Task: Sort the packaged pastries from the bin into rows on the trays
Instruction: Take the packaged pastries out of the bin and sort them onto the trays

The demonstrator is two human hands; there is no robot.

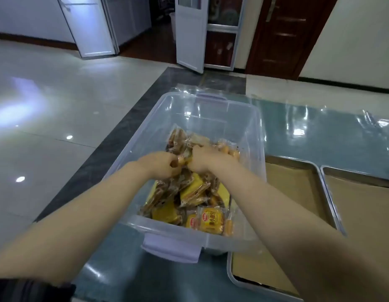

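A clear plastic bin (252,131) with lilac latches stands on the table in front of me, filled with several packaged pastries (190,192) in brown and yellow wrappers. A yellow labelled pack (212,219) lies at the near wall. Both arms reach into the bin. My left hand (162,164) and my right hand (205,159) meet over the pile, fingers curled round a wrapped pastry (182,160) between them. Right of the bin lie two metal trays, a near one (329,205) and a far-right one (350,168), lined with brown paper and holding no pastries.
The table (320,136) is blue-green under a shiny clear cover, with a dark stone edge (115,140) on the left. Beyond it are pale floor tiles, a white door standing ajar (190,33) and a dark wooden door (283,33).
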